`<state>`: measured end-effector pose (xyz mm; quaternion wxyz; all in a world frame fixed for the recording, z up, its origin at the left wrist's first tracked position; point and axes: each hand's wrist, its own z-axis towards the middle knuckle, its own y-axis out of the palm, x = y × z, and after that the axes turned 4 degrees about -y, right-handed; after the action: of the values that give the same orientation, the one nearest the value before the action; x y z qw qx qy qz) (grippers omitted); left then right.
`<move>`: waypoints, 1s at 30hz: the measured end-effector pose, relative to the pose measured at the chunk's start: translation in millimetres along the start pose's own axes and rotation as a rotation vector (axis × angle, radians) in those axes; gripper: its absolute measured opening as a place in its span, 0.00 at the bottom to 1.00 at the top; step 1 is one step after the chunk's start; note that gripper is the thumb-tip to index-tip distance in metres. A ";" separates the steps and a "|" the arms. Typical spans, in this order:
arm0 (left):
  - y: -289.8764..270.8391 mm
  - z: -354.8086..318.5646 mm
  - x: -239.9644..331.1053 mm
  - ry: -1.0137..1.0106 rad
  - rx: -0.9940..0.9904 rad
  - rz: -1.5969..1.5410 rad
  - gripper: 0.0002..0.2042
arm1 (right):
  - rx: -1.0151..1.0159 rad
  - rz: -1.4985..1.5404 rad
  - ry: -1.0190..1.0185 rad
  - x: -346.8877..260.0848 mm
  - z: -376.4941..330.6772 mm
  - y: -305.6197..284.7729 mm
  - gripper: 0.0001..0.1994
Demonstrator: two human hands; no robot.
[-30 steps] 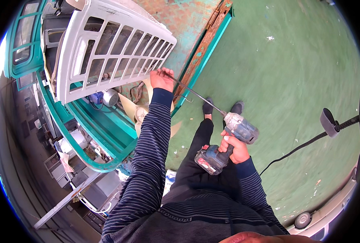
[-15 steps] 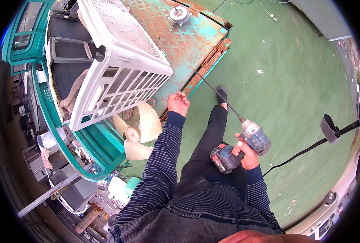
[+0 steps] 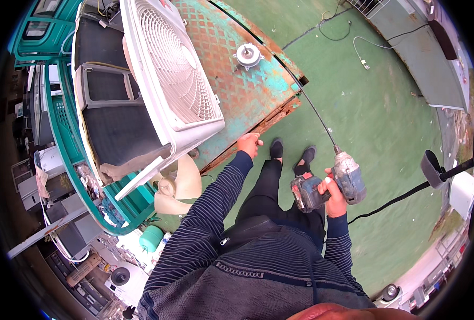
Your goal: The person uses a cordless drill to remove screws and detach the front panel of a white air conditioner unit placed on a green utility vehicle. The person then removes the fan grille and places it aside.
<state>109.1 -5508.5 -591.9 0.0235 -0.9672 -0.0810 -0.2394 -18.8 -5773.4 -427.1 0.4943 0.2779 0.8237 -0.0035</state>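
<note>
My right hand [image 3: 334,198] is wrapped round the handle of a cordless drill [image 3: 349,180], blue and grey with a red-black battery. Its long thin bit [image 3: 315,113] points forward and left, the tip passing over the edge of a rusty steel plate [image 3: 234,98]. My left hand [image 3: 249,145] hangs near that plate's near edge with its fingers curled in; what they hold, if anything, is hidden. Left of it leans an outdoor air-conditioner casing [image 3: 168,69] with a round grille. A cream fan blade [image 3: 186,184] lies below the casing. On the plate stands a small silver motor [image 3: 248,55], shaft up.
The plate belongs to a teal vehicle bed [image 3: 133,213] on the left. Green floor [image 3: 386,128] spreads to the right, with a cable and plug [image 3: 365,65] on it. A black strap [image 3: 394,201] crosses at right. A grey cabinet [image 3: 408,50] stands far right.
The view has shifted, showing more of the plate and the far floor. Both hands have moved slightly right in the picture, the drill still held. Both shoes now show.
</note>
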 end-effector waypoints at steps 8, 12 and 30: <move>49.7 147.6 103.6 0.428 0.653 0.443 0.15 | -0.089 -0.134 0.102 -37.3 50.7 -28.5 0.14; 67.1 169.8 133.7 0.376 0.730 0.540 0.14 | -0.104 -0.187 0.130 -55.6 80.8 -51.0 0.14; 127.1 126.0 68.1 -0.213 0.128 -0.804 0.05 | -0.093 -0.191 -0.190 -219.0 305.7 -53.5 0.14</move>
<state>247.8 -5613.3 -672.4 -0.0200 -0.8747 -0.4685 -0.1225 282.9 -6003.9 -419.1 0.5796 0.1734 0.7953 -0.0388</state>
